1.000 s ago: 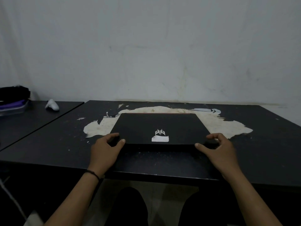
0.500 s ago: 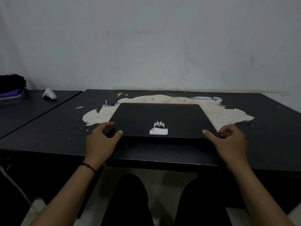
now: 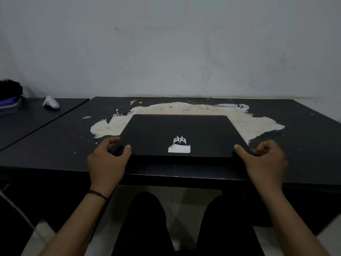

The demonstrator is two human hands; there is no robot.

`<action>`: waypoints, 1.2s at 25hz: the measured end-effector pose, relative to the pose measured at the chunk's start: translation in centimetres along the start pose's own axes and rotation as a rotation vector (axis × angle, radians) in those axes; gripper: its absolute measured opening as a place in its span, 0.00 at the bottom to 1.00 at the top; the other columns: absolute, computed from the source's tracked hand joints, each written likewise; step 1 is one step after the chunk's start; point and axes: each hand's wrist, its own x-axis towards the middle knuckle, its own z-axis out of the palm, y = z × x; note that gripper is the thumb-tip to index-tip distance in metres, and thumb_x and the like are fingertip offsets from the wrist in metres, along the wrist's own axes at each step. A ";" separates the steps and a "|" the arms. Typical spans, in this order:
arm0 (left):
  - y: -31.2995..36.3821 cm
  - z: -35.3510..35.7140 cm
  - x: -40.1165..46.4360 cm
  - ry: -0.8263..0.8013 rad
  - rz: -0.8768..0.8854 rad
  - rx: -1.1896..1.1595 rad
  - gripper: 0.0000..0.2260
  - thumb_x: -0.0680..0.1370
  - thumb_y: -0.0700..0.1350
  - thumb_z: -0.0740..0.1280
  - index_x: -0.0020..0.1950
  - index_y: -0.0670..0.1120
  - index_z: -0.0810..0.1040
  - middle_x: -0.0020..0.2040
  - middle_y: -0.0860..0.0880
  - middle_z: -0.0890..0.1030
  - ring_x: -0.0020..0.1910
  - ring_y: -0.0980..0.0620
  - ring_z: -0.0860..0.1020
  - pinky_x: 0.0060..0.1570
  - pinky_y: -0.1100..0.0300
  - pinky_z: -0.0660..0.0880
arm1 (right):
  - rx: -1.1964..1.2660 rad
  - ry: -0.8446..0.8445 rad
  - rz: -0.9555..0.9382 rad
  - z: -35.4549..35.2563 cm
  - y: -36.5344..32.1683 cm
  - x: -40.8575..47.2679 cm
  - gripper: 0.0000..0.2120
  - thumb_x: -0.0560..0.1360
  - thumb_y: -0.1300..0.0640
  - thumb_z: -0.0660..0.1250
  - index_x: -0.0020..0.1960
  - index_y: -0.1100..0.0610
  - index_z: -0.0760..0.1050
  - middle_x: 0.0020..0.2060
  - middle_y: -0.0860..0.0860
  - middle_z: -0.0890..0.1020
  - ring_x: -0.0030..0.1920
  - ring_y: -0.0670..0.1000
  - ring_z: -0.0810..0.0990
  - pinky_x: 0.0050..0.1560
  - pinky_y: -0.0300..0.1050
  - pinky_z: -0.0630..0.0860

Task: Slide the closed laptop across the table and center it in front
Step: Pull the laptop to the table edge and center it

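A closed black laptop [image 3: 177, 133] with a white logo and a torn white sticker lies flat on the dark table [image 3: 304, 145], over a large peeled pale patch. My left hand [image 3: 108, 157] grips its near left corner, thumb on the lid and fingers round the side. At the near right corner my right hand [image 3: 263, 159] holds on the same way, thumb on top and fingers curled at the edge. The laptop sits roughly midway between my arms, a little back from the table's front edge.
A second dark table [image 3: 27, 122] adjoins on the left, carrying a small white object [image 3: 50, 102] and a container with dark and purple things [image 3: 9, 100]. A pale wall rises right behind both tables. My legs are under the front edge.
The laptop has come slightly nearer to me with both hands on its near corners. My right hand shifted outward and its fingers curled in. The camera tilted a little.
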 end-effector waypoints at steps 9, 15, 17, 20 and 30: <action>-0.1 0.4 -0.8 0.062 0.044 0.050 0.09 0.71 0.52 0.70 0.46 0.50 0.86 0.37 0.51 0.85 0.39 0.50 0.82 0.42 0.61 0.76 | -0.074 0.070 -0.050 0.3 -0.1 -0.8 0.22 0.65 0.46 0.78 0.36 0.55 0.66 0.33 0.55 0.79 0.35 0.58 0.78 0.37 0.46 0.70; 0.0 0.5 -1.0 0.069 0.127 0.140 0.05 0.72 0.47 0.70 0.44 0.48 0.85 0.32 0.47 0.82 0.36 0.42 0.80 0.39 0.56 0.74 | -0.119 0.091 -0.106 0.5 -0.3 -1.3 0.17 0.69 0.49 0.78 0.42 0.56 0.72 0.34 0.50 0.76 0.32 0.50 0.74 0.36 0.42 0.66; -0.1 0.4 -0.9 0.077 0.130 0.145 0.05 0.73 0.47 0.70 0.45 0.48 0.85 0.32 0.47 0.81 0.36 0.42 0.79 0.39 0.56 0.73 | -0.123 0.093 -0.117 0.7 -0.4 -1.6 0.16 0.70 0.49 0.77 0.43 0.56 0.73 0.33 0.47 0.75 0.30 0.46 0.73 0.37 0.42 0.67; -0.6 0.3 -0.9 0.085 0.133 0.157 0.06 0.73 0.47 0.70 0.45 0.48 0.85 0.33 0.46 0.82 0.37 0.42 0.79 0.39 0.57 0.71 | -0.127 0.083 -0.147 1.1 -0.8 -2.1 0.14 0.72 0.49 0.75 0.44 0.56 0.73 0.31 0.45 0.74 0.30 0.50 0.75 0.36 0.44 0.70; -0.1 0.5 -1.2 0.067 0.113 0.164 0.05 0.73 0.46 0.71 0.46 0.47 0.85 0.32 0.45 0.81 0.37 0.40 0.79 0.40 0.54 0.73 | -0.185 0.132 -0.243 1.1 -0.2 -2.4 0.06 0.75 0.55 0.71 0.45 0.58 0.81 0.30 0.48 0.79 0.29 0.54 0.78 0.36 0.42 0.72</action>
